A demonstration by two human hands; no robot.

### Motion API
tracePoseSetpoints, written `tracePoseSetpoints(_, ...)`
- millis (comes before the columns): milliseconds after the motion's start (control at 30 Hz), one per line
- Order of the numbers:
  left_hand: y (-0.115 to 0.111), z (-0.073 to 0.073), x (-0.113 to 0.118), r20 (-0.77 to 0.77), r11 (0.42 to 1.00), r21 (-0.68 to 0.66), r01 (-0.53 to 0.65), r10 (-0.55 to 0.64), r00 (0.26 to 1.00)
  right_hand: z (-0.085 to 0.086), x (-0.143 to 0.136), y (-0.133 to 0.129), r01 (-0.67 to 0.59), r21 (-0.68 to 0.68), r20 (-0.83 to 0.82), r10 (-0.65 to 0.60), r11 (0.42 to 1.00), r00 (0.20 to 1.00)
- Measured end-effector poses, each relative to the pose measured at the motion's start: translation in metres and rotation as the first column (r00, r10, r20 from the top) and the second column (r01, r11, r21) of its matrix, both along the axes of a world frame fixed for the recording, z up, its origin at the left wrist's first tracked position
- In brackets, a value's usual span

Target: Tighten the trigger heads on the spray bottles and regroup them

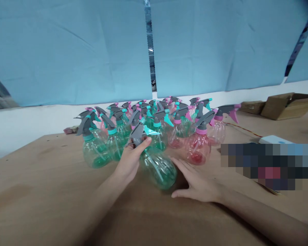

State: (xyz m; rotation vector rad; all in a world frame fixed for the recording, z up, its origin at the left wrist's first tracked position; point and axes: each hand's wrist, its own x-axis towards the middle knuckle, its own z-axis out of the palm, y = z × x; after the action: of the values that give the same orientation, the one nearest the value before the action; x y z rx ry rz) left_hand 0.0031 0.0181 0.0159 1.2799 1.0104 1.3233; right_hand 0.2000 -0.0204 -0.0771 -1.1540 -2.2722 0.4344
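By the look of it, a lot already done: a big bunch of bottles standing up on the brown wooden table (48,191), with spray heads on all the front ones. Not standing with them: one see-through green spray bottle (161,169), tipped over just in front of the bunch, with a gray spray head (136,132) and a teal trigger (151,131) up at the far end and a round bottom down near the right hand (199,184). Anything more left, hard to say. Left hand (129,160) curled snugly around the top of that bottle, close under the spray head, thumb pressed along it. Right hand spread wide, thumb far from the fingers, nothing in its grip, just beside the round bottom; touching or not, too blurry to say. Inside the held bottle, a thin pale straw, and no sure sign of water. In the front row, two green bottles (94,152) at the left and a pink bottle (198,150) at the right, all with straws inside and darker color at the bottom; maybe liquid, maybe just thick plastic. Far right, a brown cardboard box (277,108), insides hidden, and nearer, a white power strip (273,139).
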Motion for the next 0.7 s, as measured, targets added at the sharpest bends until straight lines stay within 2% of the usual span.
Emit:
tracePoseSetpoints(167, -0.001, -0.009, 0.005, 0.059, 0.998, -0.044, -0.036, 0.039, 0.997, 0.001, -0.002, -0.002, 0.033, 0.005, -0.063, -0.033, 0.999, 0.997)
tracePoseSetpoints(333, 0.000, -0.009, 0.006, 0.008, 1.000, -0.013, -0.025, 0.026, 1.000, 0.002, -0.004, -0.004, 0.018, -0.020, -0.060, -0.020, 1.000, 0.998)
tracePoseSetpoints(467, 0.003, -0.009, 0.009, 0.047, 1.000, -0.015, -0.021, 0.022, 0.999, 0.004, -0.004, -0.005, -0.009, -0.019, -0.071, 0.008, 1.000, 0.997)
tracePoseSetpoints(700, 0.013, -0.009, 0.011, 0.069, 0.992, 0.003, 0.128, -0.128, 0.989, 0.002, -0.005, -0.003, -0.002, -0.036, -0.075, -0.001, 0.999, 0.997)
